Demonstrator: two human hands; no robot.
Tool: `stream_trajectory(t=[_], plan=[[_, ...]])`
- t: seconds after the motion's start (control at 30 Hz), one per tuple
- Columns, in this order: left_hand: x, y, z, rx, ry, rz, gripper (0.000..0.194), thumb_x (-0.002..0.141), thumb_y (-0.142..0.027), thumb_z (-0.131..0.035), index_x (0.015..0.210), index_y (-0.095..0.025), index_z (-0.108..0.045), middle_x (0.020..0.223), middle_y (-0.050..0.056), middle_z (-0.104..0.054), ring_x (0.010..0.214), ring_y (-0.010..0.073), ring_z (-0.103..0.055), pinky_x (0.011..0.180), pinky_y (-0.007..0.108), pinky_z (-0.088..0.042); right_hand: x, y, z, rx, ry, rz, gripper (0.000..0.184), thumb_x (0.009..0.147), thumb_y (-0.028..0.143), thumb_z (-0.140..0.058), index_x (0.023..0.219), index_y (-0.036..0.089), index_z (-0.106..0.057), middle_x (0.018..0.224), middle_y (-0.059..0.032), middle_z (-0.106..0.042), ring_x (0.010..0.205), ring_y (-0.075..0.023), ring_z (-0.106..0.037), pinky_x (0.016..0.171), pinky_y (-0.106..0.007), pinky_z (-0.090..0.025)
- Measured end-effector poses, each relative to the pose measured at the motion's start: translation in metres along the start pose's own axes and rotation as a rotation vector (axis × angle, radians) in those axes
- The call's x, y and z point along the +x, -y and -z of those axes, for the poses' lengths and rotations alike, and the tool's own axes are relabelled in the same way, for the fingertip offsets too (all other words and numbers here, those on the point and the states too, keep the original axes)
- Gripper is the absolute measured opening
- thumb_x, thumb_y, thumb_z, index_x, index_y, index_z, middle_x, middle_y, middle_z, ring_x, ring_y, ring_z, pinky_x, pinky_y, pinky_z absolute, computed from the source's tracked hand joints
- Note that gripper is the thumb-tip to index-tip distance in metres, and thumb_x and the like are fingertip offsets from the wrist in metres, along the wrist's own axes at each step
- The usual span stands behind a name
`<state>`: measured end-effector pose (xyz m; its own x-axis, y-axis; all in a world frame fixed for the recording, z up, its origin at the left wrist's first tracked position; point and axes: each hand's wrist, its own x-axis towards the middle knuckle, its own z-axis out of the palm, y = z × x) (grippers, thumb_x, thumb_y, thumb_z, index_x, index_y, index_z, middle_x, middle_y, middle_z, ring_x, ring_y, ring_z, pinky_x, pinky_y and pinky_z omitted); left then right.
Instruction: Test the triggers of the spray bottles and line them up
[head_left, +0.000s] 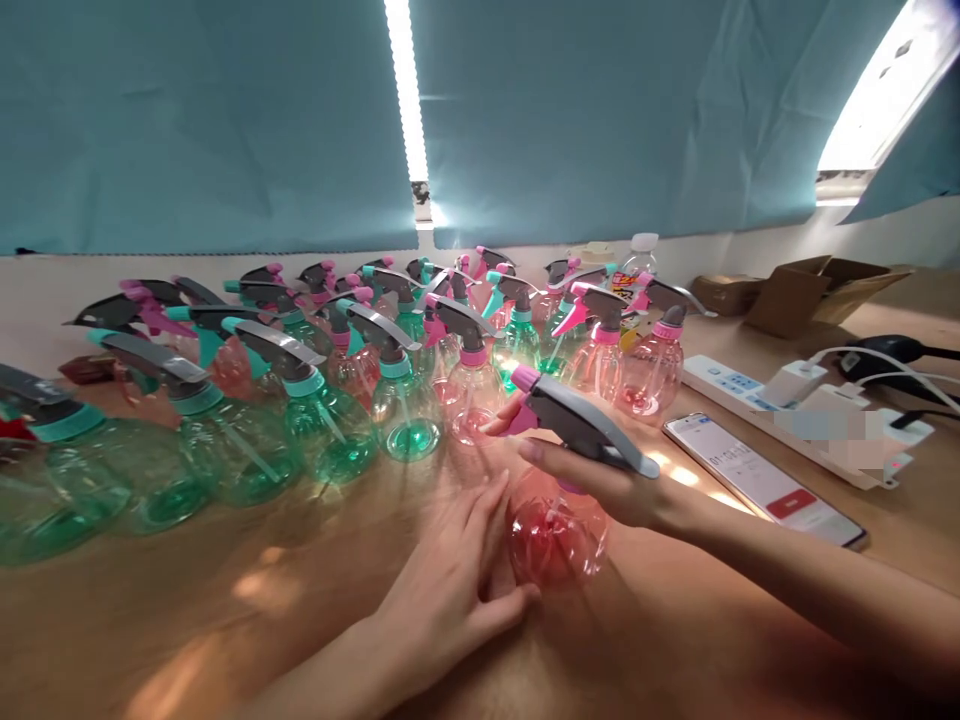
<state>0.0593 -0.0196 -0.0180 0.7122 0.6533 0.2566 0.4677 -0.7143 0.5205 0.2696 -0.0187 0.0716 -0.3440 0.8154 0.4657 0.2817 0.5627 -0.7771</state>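
Observation:
A pink transparent spray bottle (559, 535) with a grey and pink trigger head stands in front of me on the table. My right hand (600, 480) is wrapped around its neck, just under the grey head, with the index finger reaching forward by the pink trigger. To the left of the bottle's round body is my left hand (465, 570), fingers stretched out and thumb apart, the thumb tip close to the bottle's base. Whether the left fingers touch the bottle I cannot tell. The bottle's neck is mostly hidden by my right hand.
Several green spray bottles (330, 440) and pink ones (652, 370) crowd the table's back and left. On the right lie a phone (757, 480) and a white power strip (735, 385) with cables. A cardboard box (802, 295) and a clear capped bottle (641, 255) stand behind.

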Motion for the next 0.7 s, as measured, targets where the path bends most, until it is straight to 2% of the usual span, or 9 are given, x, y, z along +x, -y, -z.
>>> stream_trajectory(t=[0.1,0.2,0.3,0.4,0.47,0.57,0.63,0.7], plan=[[-0.002,0.009,0.003,0.083,-0.015,0.003,0.079,0.085,-0.036,-0.068,0.148,-0.025,-0.022,0.148,0.014,-0.042,0.136,0.0326,-0.041,0.111,0.054,-0.038,0.002,0.002,0.001,-0.072,0.021,-0.047,0.013,0.093,0.035,-0.056,0.089,0.023,-0.058,0.076,0.0024,-0.058,0.066,-0.0119,-0.054,0.060,-0.026,-0.046],[-0.004,0.016,0.007,0.141,-0.011,0.013,0.074,0.088,-0.041,-0.064,0.149,-0.024,-0.025,0.149,0.014,-0.041,0.137,0.0337,-0.039,0.111,0.054,-0.037,-0.001,-0.003,-0.002,-0.041,-0.028,-0.058,0.016,0.093,0.034,-0.058,0.083,0.022,-0.055,0.066,0.0040,-0.049,0.059,-0.0110,-0.048,0.051,-0.024,-0.040],[-0.005,0.021,0.010,0.179,0.000,0.031,0.065,0.090,-0.041,-0.060,0.146,-0.023,-0.034,0.149,0.013,-0.042,0.137,0.0337,-0.039,0.112,0.053,-0.036,-0.005,-0.010,-0.006,0.005,-0.096,-0.091,0.017,0.091,0.037,-0.060,0.084,0.023,-0.055,0.067,0.0034,-0.048,0.059,-0.0117,-0.049,0.045,-0.024,-0.036],[-0.007,0.023,0.012,0.209,0.008,0.040,0.059,0.092,-0.042,-0.057,0.143,-0.022,-0.038,0.149,0.013,-0.043,0.137,0.0333,-0.039,0.112,0.053,-0.037,-0.007,-0.013,-0.006,0.016,-0.111,-0.109,0.015,0.090,0.038,-0.061,0.089,0.024,-0.057,0.071,0.0026,-0.052,0.060,-0.0121,-0.053,0.045,-0.023,-0.037],[-0.008,0.024,0.012,0.228,0.014,0.036,0.057,0.093,-0.042,-0.055,0.144,-0.021,-0.038,0.149,0.013,-0.042,0.138,0.0328,-0.038,0.111,0.054,-0.037,-0.006,-0.012,-0.004,0.020,-0.074,-0.103,0.012,0.091,0.037,-0.061,0.091,0.024,-0.060,0.074,0.0019,-0.057,0.063,-0.0122,-0.056,0.050,-0.024,-0.044],[-0.010,0.025,0.012,0.249,0.020,0.032,0.057,0.094,-0.041,-0.054,0.145,-0.021,-0.037,0.149,0.013,-0.042,0.138,0.0323,-0.038,0.111,0.054,-0.037,-0.002,-0.013,-0.003,0.064,-0.020,-0.063,0.010,0.091,0.033,-0.061,0.098,0.025,-0.063,0.089,-0.0007,-0.067,0.079,-0.0146,-0.064,0.070,-0.028,-0.054],[-0.010,0.024,0.012,0.256,0.027,0.022,0.056,0.095,-0.041,-0.054,0.145,-0.021,-0.037,0.149,0.013,-0.043,0.138,0.0319,-0.038,0.112,0.055,-0.036,0.000,-0.015,-0.005,0.154,-0.023,-0.034,0.019,0.090,0.029,-0.063,0.110,0.027,-0.063,0.103,-0.0021,-0.068,0.092,-0.0167,-0.067,0.082,-0.030,-0.057],[-0.009,0.023,0.012,0.261,0.037,0.016,0.055,0.095,-0.039,-0.053,0.145,-0.020,-0.038,0.148,0.013,-0.044,0.138,0.0314,-0.037,0.112,0.054,-0.036,0.000,-0.018,-0.008,0.248,-0.003,-0.040,0.033,0.090,0.027,-0.064,0.123,0.031,-0.059,0.112,-0.0025,-0.067,0.099,-0.0169,-0.068,0.085,-0.031,-0.058]])
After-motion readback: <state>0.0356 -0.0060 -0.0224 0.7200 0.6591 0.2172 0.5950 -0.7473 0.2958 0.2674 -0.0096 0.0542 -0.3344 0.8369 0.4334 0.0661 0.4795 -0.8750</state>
